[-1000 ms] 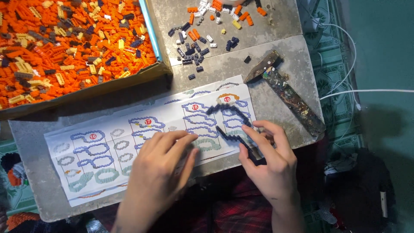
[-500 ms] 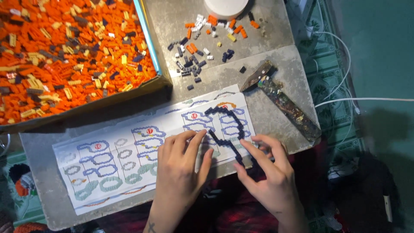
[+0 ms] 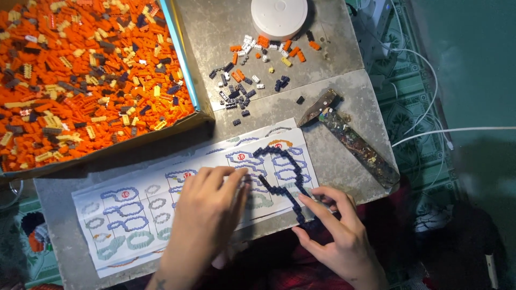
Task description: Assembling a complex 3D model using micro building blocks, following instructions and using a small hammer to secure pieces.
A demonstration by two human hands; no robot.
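Note:
A thin outline built of dark blue small bricks (image 3: pixel 279 182) lies on a printed sheet of shape diagrams (image 3: pixel 134 215) on a grey slab (image 3: pixel 226 32). My left hand (image 3: pixel 207 215) rests flat on the sheet, its fingertips touching the outline's left side. My right hand (image 3: pixel 336 236) is at the slab's front edge, with its index finger and thumb pinching the outline's lower end.
A shallow box (image 3: pixel 185 64) full of orange, yellow and dark bricks fills the back left. A loose pile of dark, orange and white bricks (image 3: pixel 242 80) lies behind the sheet, near a white round device (image 3: pixel 279 16). An old hammer-like tool (image 3: pixel 349 139) lies to the right, with white cables (image 3: pixel 430 129) beyond.
The dark brick outline has come down from my right hand's raised grip to lie flat on the sheet. My left hand has slid right until its fingertips reach it.

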